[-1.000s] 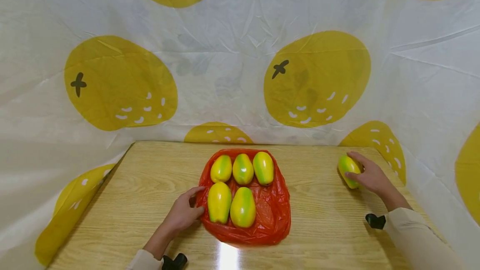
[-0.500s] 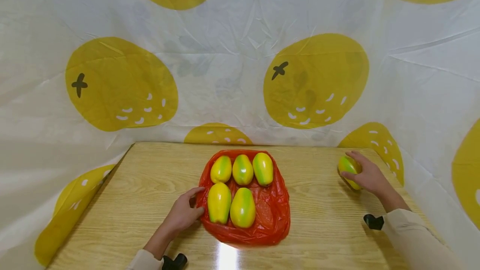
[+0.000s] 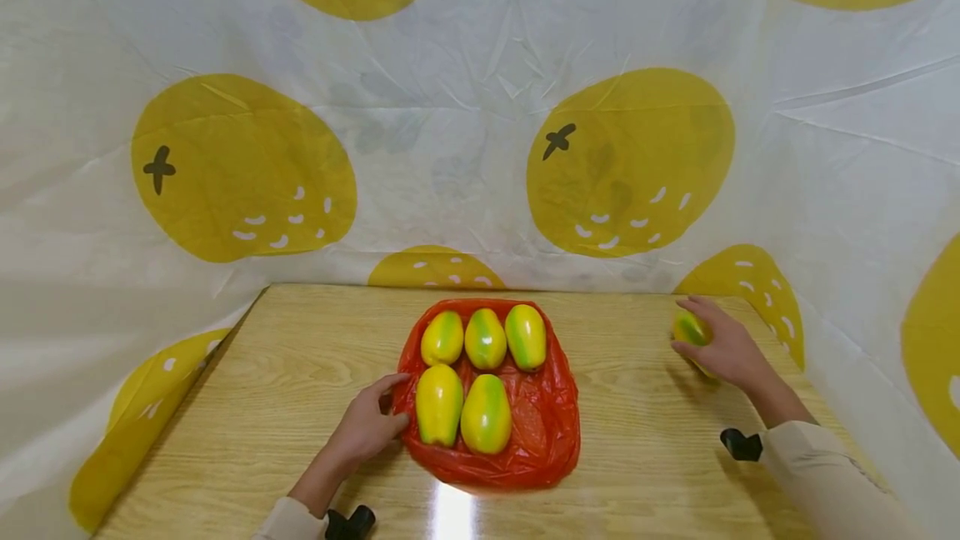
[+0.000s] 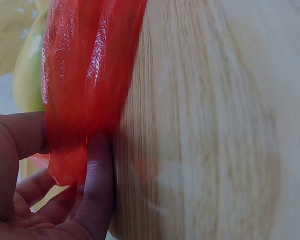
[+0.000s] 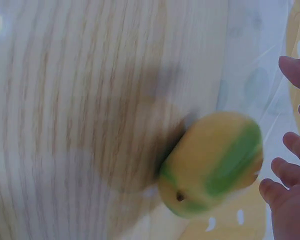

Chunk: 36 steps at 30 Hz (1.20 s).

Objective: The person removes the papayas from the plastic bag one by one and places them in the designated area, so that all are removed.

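A red plastic bag (image 3: 536, 415) lies on the wooden table, with several yellow-green papayas (image 3: 486, 415) in two rows on it. My left hand (image 3: 366, 422) holds the bag's left edge. In the left wrist view, the bag's rim (image 4: 70, 165) runs between thumb and fingers (image 4: 97, 185). At the far right, a single papaya (image 5: 215, 165) rests on the table under my right hand (image 3: 726, 347). The right wrist view shows a gap between that papaya and the spread fingers (image 5: 289, 172); in the head view the hand partly covers it.
A pale curtain (image 3: 450, 173) printed with large yellow fruit stands behind the table (image 3: 300, 340) and along both sides. Dark wrist cameras (image 3: 741, 444) sit at both cuffs. A bright light reflection lies on the wood below the bag.
My right hand has shifted slightly left and now covers more of the single papaya in the head view. The left hand and the bag stay as they were.
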### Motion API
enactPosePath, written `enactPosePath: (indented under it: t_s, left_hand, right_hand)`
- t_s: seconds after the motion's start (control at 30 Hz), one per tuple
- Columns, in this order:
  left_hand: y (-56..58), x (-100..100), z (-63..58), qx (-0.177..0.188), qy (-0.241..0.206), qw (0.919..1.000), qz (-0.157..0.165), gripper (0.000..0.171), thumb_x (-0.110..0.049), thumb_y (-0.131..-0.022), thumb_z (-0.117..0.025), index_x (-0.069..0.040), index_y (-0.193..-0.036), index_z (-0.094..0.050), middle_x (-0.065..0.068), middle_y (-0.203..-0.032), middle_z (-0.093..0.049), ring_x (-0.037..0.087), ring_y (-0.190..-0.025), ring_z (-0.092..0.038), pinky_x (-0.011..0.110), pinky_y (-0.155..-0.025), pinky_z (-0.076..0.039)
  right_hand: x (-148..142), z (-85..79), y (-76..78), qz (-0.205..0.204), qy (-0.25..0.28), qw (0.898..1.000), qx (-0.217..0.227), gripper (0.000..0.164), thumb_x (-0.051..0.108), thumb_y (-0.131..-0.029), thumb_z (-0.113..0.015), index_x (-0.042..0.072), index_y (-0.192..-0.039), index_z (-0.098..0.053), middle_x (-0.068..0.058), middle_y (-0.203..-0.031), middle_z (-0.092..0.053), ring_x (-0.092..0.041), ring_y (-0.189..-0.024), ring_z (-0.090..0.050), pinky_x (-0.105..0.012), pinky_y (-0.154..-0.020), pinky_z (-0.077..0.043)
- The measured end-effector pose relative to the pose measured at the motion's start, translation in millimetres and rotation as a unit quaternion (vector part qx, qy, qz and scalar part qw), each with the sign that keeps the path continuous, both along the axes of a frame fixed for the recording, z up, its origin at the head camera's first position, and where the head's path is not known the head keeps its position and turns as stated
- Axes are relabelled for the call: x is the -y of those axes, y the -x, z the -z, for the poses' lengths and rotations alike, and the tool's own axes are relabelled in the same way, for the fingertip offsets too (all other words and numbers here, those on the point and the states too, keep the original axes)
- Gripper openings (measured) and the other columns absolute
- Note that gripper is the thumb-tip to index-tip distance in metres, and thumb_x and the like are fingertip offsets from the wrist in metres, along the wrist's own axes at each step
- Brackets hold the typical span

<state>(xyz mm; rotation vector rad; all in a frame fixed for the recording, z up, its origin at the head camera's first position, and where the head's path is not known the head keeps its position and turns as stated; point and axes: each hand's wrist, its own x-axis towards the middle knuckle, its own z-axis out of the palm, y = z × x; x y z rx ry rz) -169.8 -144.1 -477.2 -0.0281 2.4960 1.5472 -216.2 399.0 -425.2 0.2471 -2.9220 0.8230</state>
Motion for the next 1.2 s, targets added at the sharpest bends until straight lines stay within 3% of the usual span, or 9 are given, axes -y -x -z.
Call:
enactPosePath:
  t_s: [0.33,0.83,1.2]
  left_hand:
    - [0.7,0,-1.9,0.002,0.006,1.0,0.004,0.065,-0.004,-0.085,-0.073,-0.009,-0.148,-0.056,0.019,-0.142,-0.061,0.026,-0.111,-0.059,0.03,-0.078,-0.06]
    - [-0.5,0,-0.3,0.004,0.0,1.0,0.003,0.066,-0.003,-0.084,-0.072,-0.009,-0.148,-0.055,0.018,-0.14,-0.062,0.026,-0.109,-0.059,0.029,-0.075,-0.059]
    - [-0.2,0,-1.5,-0.005,0.002,1.0,0.006,0.066,-0.002,-0.084,-0.072,-0.008,-0.148,-0.055,0.019,-0.141,-0.061,0.025,-0.108,-0.059,0.03,-0.074,-0.058]
  right_hand:
    - [16,-1.0,-6.0,-0.016,0.016,0.999,-0.028,0.072,0.018,-0.093,-0.077,-0.003,-0.154,-0.044,-0.034,-0.163,-0.032,-0.063,-0.145,-0.03,-0.079,-0.108,-0.03]
    - [46,-15.2,-20.9,-0.032,0.04,0.999,-0.005,0.072,0.021,-0.095,-0.076,0.004,-0.157,-0.044,-0.026,-0.166,-0.034,-0.058,-0.147,-0.033,-0.075,-0.109,-0.036]
    - [58,-19.2,-28.4,-0.056,0.059,0.997,-0.006,0.071,0.021,-0.094,-0.077,0.007,-0.156,-0.046,-0.024,-0.165,-0.039,-0.051,-0.148,-0.039,-0.06,-0.112,-0.04]
